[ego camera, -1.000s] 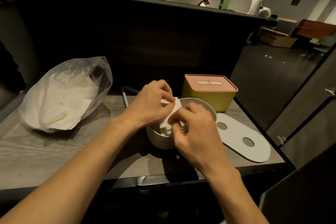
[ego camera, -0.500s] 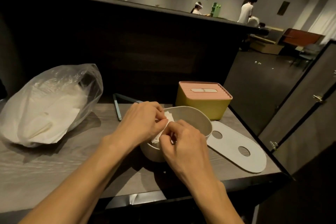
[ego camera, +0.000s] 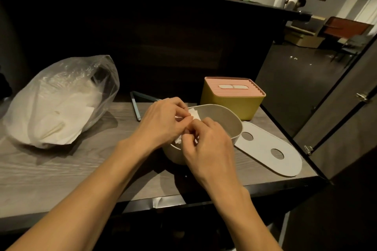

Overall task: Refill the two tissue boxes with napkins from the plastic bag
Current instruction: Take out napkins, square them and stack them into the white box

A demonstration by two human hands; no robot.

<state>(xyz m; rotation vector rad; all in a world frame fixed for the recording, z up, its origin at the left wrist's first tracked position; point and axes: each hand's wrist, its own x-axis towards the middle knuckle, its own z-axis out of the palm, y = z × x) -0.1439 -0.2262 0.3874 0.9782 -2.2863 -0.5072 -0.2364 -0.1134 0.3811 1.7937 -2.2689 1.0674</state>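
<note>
I am looking down at both hands meeting over the open oval off-white tissue box (ego camera: 220,120) at the middle of the grey wood-grain table (ego camera: 61,173); my left hand (ego camera: 163,122) is pinching a folded white napkin (ego camera: 193,112) at the box's 9 o'clock rim; my right hand (ego camera: 206,149), fingers curled, is gripping the same napkin just beside it; the flat off-white oval lid with two round holes (ego camera: 267,153) is lying at the box's 3 o'clock, touching it; the yellow rectangular tissue box with a pink slotted lid (ego camera: 232,98) is sitting closed at 1 o'clock; the clear plastic bag of white napkins (ego camera: 59,104) is slumping at 9 o'clock, well apart; a pale blue stick (ego camera: 135,108) is lying between bag and box.
</note>
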